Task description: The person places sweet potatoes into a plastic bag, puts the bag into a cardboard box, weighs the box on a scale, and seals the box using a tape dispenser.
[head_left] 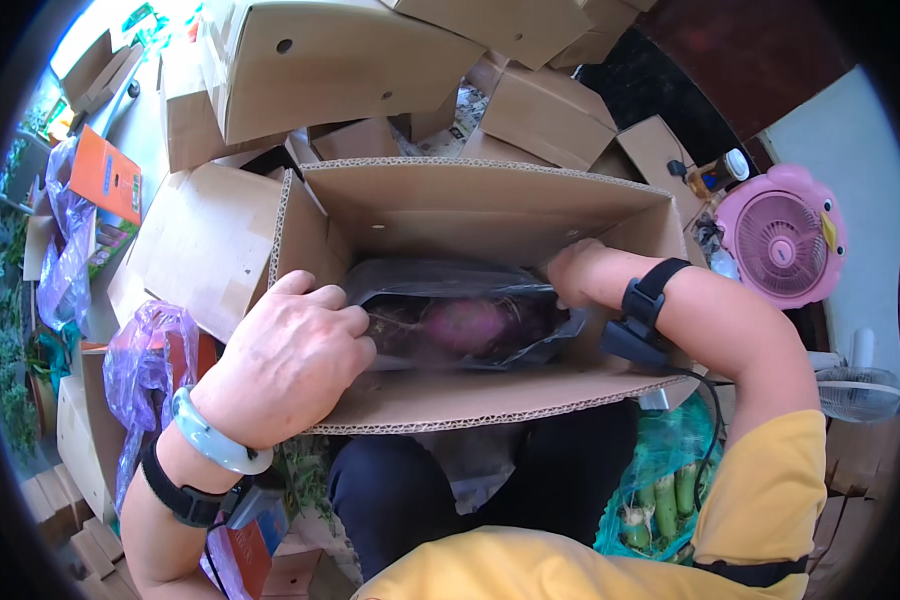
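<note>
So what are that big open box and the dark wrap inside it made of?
The box looks like plain brown corrugated cardboard: the cut edges show a wavy fluted core. The wrap seems thin, glossy, see-through plastic film, wrinkled, with purple produce showing through.

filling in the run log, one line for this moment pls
left hand on bagged purple root vegetable | right hand on bag's far end | both inside open cardboard box | pink fan right

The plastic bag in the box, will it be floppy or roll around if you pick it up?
The dark plastic bag looks thin and crinkled, so it would probably sag and feel slippery. The purple round vegetable inside may make it weighty for its size and could shift or roll. The left hand and right hand meet it at opposite ends, likely steadying it.
</note>
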